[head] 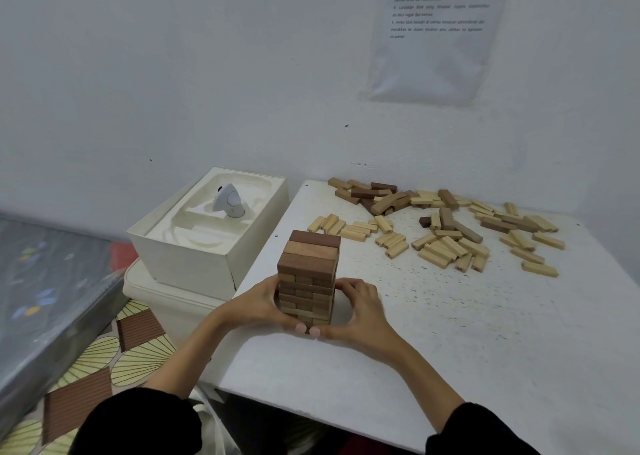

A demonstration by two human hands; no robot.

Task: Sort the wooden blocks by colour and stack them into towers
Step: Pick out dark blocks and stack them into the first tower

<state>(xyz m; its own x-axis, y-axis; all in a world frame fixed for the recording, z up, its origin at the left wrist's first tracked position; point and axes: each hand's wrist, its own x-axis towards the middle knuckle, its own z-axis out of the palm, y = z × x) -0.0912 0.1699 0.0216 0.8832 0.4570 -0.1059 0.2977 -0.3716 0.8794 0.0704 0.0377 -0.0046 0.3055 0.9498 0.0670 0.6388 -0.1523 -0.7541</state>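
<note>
A tower of brown wooden blocks [308,274] stands several layers high near the left edge of the white table [467,333]. My left hand [263,304] cups its lower left side, my right hand [360,307] its lower right side, and both thumbs meet at the front of the base. Loose blocks [440,226] lie scattered across the far half of the table, mostly pale ones with some dark brown ones mixed in.
A white box [194,257] with a moulded insert and a small grey device [229,202] stands left of the table on a white container. A printed sheet [436,31] hangs on the wall. A patterned floor and a mattress edge lie at the left.
</note>
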